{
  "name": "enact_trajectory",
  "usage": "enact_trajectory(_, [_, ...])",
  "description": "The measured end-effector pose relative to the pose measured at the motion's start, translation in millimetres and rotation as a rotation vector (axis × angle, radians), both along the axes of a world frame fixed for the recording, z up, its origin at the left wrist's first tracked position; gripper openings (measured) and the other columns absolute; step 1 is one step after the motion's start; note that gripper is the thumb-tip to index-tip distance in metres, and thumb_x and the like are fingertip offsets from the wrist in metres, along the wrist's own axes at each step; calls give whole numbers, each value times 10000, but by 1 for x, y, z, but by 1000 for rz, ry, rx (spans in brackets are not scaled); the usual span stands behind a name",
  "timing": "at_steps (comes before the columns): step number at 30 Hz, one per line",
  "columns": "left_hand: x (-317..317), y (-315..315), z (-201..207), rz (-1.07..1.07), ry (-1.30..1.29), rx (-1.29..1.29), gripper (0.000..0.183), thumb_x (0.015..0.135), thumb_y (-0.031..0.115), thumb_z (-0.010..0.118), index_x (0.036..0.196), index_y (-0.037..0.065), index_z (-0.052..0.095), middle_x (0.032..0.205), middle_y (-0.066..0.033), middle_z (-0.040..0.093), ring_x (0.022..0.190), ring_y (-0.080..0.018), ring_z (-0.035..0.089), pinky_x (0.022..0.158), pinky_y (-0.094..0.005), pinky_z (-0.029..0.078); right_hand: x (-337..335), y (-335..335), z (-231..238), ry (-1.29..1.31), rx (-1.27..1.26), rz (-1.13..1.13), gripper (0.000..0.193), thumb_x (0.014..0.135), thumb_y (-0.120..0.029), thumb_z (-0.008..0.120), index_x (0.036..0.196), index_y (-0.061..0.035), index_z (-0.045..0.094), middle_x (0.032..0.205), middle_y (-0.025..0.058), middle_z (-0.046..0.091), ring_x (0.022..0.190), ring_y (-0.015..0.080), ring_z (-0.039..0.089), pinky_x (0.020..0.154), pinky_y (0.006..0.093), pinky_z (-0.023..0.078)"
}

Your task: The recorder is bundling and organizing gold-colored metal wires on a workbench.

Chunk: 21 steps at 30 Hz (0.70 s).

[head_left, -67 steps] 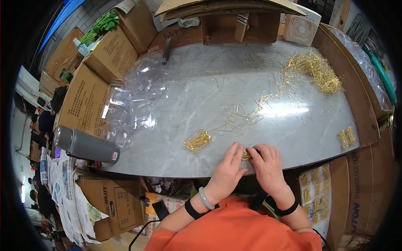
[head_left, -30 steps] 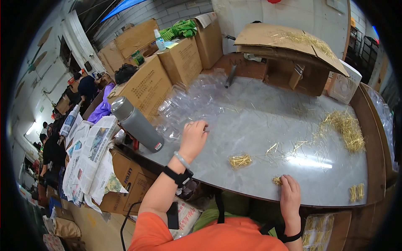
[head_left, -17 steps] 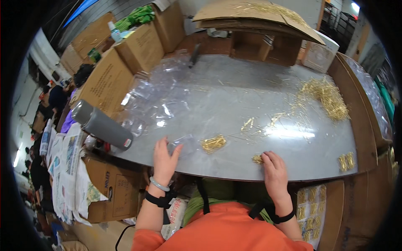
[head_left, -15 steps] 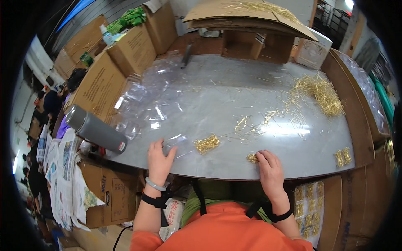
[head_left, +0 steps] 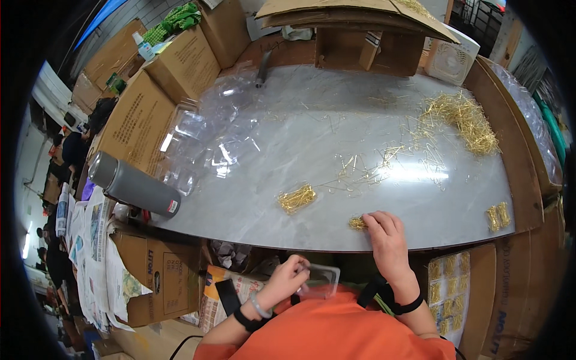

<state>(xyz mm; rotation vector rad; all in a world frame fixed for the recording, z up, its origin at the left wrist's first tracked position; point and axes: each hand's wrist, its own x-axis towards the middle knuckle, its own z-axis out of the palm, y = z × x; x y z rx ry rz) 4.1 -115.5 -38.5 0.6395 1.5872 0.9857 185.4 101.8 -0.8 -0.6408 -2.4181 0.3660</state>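
My left hand (head_left: 290, 280) is closed on a clear plastic box (head_left: 323, 281), held in front of my body below the table's near edge. My right hand (head_left: 387, 237) rests at that edge, its fingers curled against a small bundle of gold wire hooks (head_left: 356, 223); the fingers partly cover the bundle. To the left of it, a larger clump of gold wire hooks (head_left: 297, 198) sits on the grey table (head_left: 252, 207), seemingly inside a clear box. Loose gold hooks (head_left: 390, 157) are strewn beyond my right hand.
Clear plastic boxes (head_left: 207, 129) spread across the left side, beside a grey bottle (head_left: 135, 186) lying tilted. A large heap of gold hooks (head_left: 465, 123) lies at the right. Two bundles (head_left: 498, 216) sit near the right corner. Below are filled packs (head_left: 450, 288). Cardboard (head_left: 366, 30) stands behind.
My left hand has picked up the clear box from the table and brought it down and right, toward my body. My right hand stays at the small bundle.
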Motion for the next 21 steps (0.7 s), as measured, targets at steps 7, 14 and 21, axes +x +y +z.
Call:
enact_trajectory(7, [10, 38, -4, 78, -576, 25, 403, 1090, 173, 472, 1413, -68, 454, 1262, -191, 640, 1075, -312, 699, 890, -453, 626, 3, -13, -3, -10, -14, 83, 384, 821, -10, 634, 1202, -51, 668, 1181, 95, 649, 1136, 315, 593, 977, 426, 484])
enact_trajectory(14, [8, 27, -4, 85, -927, 157, 411, 1139, 267, 363, 1469, 23, 393, 1395, -163, 569, 1198, -362, 656, 992, -521, 566, 15, -54, -3, -47, -160, 447, 516, 736, -8, 687, 1249, -58, 657, 1200, 97, 632, 1150, 317, 575, 991, 431, 485])
enact_trajectory(21, [10, 27, 35, -73, -375, 198, 344, 1128, 188, 409, 1432, 26, 411, 1278, -114, 577, 1054, -187, 678, 885, -372, 609, 9, -54, 1, 117, -261, 483, 490, 760, 30, 750, 1233, -60, 659, 1160, 111, 638, 1090, 347, 597, 955, 435, 512])
